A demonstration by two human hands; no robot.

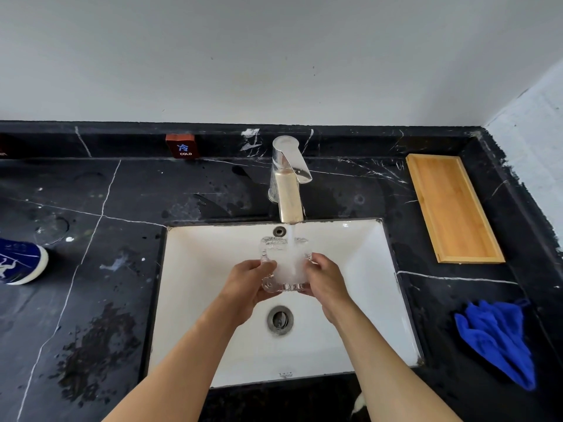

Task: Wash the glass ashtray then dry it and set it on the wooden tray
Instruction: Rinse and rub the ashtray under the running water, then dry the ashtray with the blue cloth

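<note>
A clear ribbed glass ashtray (285, 264) is held over the white sink (359, 269), under water running from the chrome faucet (288, 181). My left hand (248, 283) grips its left side and my right hand (327, 283) grips its right side. Water foams white inside the ashtray. A wooden tray (452, 208) lies on the black marble counter (106, 239) at the right, with nothing on it. A crumpled blue cloth (499, 336) lies on the counter nearer me, below the tray.
The sink drain (279, 319) sits below my hands. A red-brown block marked COLD (182, 146) stands against the backsplash. A blue and white object (21, 260) lies at the left edge. Water stains spot the counter.
</note>
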